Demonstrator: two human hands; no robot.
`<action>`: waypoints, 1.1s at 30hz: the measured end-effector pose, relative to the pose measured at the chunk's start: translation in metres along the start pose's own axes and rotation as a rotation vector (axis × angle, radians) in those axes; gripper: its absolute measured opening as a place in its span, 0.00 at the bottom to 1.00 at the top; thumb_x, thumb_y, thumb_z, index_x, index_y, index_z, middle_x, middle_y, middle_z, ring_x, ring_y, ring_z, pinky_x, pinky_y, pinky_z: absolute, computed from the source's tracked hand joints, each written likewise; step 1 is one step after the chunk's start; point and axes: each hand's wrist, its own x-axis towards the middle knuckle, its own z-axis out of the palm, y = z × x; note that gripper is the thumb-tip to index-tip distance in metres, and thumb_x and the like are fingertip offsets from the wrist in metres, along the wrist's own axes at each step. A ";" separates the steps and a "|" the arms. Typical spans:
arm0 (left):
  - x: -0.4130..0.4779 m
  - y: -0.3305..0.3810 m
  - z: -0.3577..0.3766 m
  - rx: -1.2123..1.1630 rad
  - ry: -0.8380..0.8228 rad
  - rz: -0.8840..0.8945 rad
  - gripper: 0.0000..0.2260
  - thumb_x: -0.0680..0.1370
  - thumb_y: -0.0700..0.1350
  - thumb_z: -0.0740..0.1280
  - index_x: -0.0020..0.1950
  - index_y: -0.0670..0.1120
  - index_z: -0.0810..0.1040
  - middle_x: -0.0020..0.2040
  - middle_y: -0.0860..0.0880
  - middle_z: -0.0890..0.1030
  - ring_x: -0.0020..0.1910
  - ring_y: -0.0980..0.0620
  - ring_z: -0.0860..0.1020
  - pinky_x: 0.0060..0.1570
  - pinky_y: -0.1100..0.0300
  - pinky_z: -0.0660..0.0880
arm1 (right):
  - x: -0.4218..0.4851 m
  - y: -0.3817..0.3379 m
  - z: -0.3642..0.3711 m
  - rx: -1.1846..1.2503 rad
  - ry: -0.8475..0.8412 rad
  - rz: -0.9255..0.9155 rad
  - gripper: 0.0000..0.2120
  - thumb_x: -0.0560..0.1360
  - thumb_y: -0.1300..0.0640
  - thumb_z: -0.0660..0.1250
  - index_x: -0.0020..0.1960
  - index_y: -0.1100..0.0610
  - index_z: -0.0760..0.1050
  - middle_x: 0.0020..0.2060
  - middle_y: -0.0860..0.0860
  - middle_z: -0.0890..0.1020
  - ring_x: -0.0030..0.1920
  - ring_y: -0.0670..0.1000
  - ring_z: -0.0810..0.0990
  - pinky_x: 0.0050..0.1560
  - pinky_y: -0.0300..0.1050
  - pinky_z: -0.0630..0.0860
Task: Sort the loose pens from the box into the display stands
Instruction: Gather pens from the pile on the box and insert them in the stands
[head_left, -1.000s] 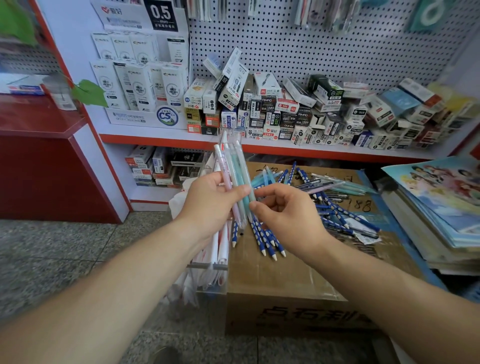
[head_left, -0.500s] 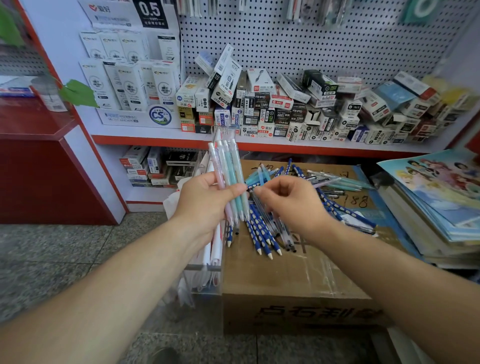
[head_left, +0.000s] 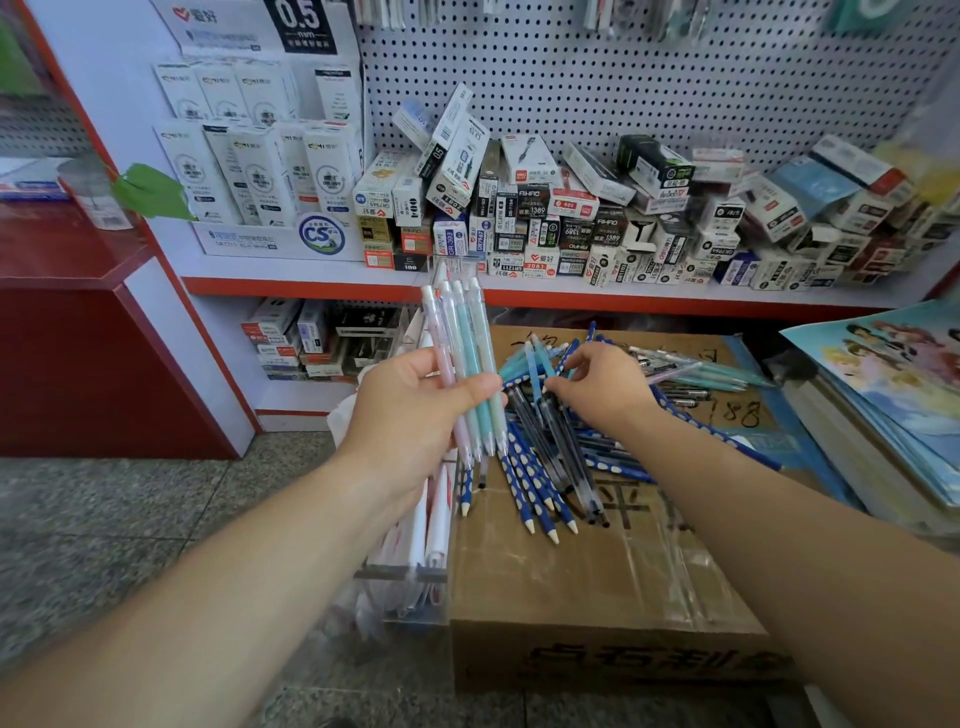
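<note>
My left hand (head_left: 410, 415) grips a bundle of pastel pens (head_left: 465, 338), pink, teal and white, held upright above the left edge of the cardboard box (head_left: 597, 597). Loose pens lie in a pile on the taped box top: blue ones with white dots (head_left: 530, 488), dark clear ones (head_left: 556, 447) and teal ones (head_left: 722, 374). Just right of the bundle, my right hand (head_left: 605, 387) reaches into the pile, its curled fingertips pinching a light blue pen (head_left: 535, 364).
A clear display stand (head_left: 410, 571) holding white and red pens stands against the box's left side. A shelf (head_left: 623, 299) piled with pen boxes runs behind. Stacked books (head_left: 883, 415) lie on the right and a red counter (head_left: 78, 338) stands on the left.
My right hand has drawn away from the left hand's bundle and moved right, into the pile. The dark clear pens that hung from its fingers now lie on the box.
</note>
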 end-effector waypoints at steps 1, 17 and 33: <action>0.000 0.000 0.000 0.007 -0.003 0.004 0.11 0.75 0.38 0.75 0.57 0.43 0.83 0.47 0.44 0.88 0.46 0.46 0.86 0.39 0.58 0.79 | 0.003 0.000 0.002 0.006 0.004 0.004 0.15 0.76 0.45 0.73 0.55 0.54 0.76 0.42 0.47 0.78 0.40 0.48 0.78 0.40 0.45 0.75; 0.007 -0.003 -0.002 0.053 -0.007 0.025 0.09 0.74 0.40 0.76 0.54 0.47 0.84 0.47 0.47 0.88 0.51 0.45 0.86 0.53 0.47 0.81 | 0.020 -0.007 0.006 0.063 -0.009 0.057 0.06 0.77 0.56 0.72 0.52 0.55 0.77 0.44 0.52 0.83 0.38 0.51 0.81 0.38 0.45 0.79; -0.032 0.005 0.093 0.085 -0.194 0.145 0.08 0.76 0.39 0.75 0.51 0.51 0.84 0.45 0.52 0.88 0.48 0.52 0.86 0.58 0.45 0.81 | -0.124 0.030 -0.154 0.370 -0.074 0.017 0.06 0.79 0.64 0.70 0.53 0.61 0.75 0.36 0.61 0.83 0.34 0.59 0.84 0.34 0.48 0.82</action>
